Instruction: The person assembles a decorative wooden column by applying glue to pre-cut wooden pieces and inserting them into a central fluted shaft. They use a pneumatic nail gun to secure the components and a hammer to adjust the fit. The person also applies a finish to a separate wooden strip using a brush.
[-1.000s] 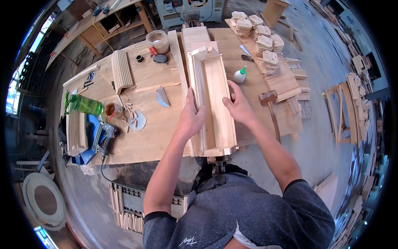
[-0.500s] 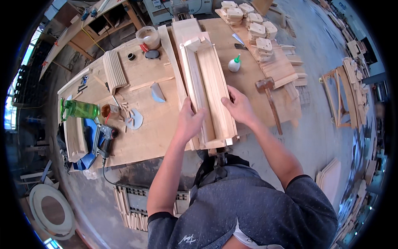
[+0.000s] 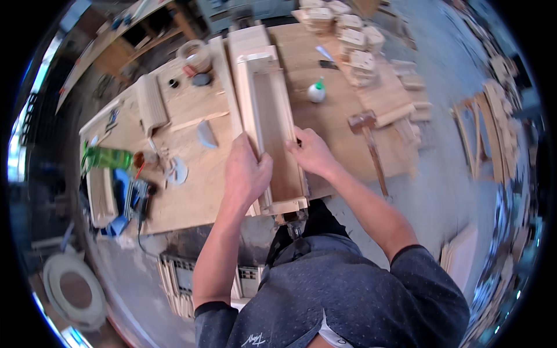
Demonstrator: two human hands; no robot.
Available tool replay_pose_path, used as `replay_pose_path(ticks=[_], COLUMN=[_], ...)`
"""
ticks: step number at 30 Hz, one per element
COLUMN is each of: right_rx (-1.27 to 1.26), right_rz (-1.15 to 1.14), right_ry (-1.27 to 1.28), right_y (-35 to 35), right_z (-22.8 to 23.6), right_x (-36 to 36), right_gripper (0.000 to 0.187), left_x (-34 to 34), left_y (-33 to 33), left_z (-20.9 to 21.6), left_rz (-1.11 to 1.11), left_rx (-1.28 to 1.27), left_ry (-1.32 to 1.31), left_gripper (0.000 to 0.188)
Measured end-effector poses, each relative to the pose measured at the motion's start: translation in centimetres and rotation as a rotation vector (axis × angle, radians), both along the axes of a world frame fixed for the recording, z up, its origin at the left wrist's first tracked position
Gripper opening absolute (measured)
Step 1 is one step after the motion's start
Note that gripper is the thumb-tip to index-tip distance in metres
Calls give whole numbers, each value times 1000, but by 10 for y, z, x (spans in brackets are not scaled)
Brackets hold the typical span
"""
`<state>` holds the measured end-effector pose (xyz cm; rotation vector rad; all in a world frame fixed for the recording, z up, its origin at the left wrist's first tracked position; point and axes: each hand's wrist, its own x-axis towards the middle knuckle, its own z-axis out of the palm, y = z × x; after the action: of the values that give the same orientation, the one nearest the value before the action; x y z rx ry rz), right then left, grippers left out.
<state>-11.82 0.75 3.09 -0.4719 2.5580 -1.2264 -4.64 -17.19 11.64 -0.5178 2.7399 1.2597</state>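
A long, narrow wooden box of pale wood lies in front of me at the middle of the workbench, its hollow inside facing up. Its near end hangs by the bench's front edge. My left hand is closed on the box's left long side, thumb over the rim. On the right long side, my right hand grips the wall, with the thumb inside the rim and the fingers mostly hidden outside. Under and beyond the box runs a thick wooden block, with a long strip along its left.
Right of the box are a white glue bottle with a green tip, a mallet and stacked wooden pieces. To the left stand a green bottle, a brown jar, a nail gun and a plastic tub.
The box has tipped so its inside shows more squarely, and both hands have moved with it. The whole view has shifted and is slightly blurred.
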Motion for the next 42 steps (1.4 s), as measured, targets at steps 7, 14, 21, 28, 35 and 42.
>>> replay_pose_path(ticks=[7, 14, 21, 28, 35, 42], right_rx=[-136, -245, -314, -144, -154, -315], right_rz=[137, 189, 219, 154, 37, -128], right_ry=[-216, -283, -329, -285, -299, -61], right_y=[16, 15, 16, 16, 21, 43], right_z=[1, 2, 6, 2, 3, 43], right_x=[-13, -17, -24, -26, -19, 4], right_gripper=[47, 62, 66, 76, 75, 51], left_x=[18, 46, 49, 49, 71, 128], left_y=[-11, -7, -8, -23, -47, -64], left_z=[-23, -37, -39, -42, -75, -110], left_rz=[229, 263, 277, 241, 267, 502], left_rx=[568, 704, 676, 719, 826, 899], left_ry=[64, 18, 90, 65, 128, 218], left_gripper=[59, 66, 79, 69, 63, 30])
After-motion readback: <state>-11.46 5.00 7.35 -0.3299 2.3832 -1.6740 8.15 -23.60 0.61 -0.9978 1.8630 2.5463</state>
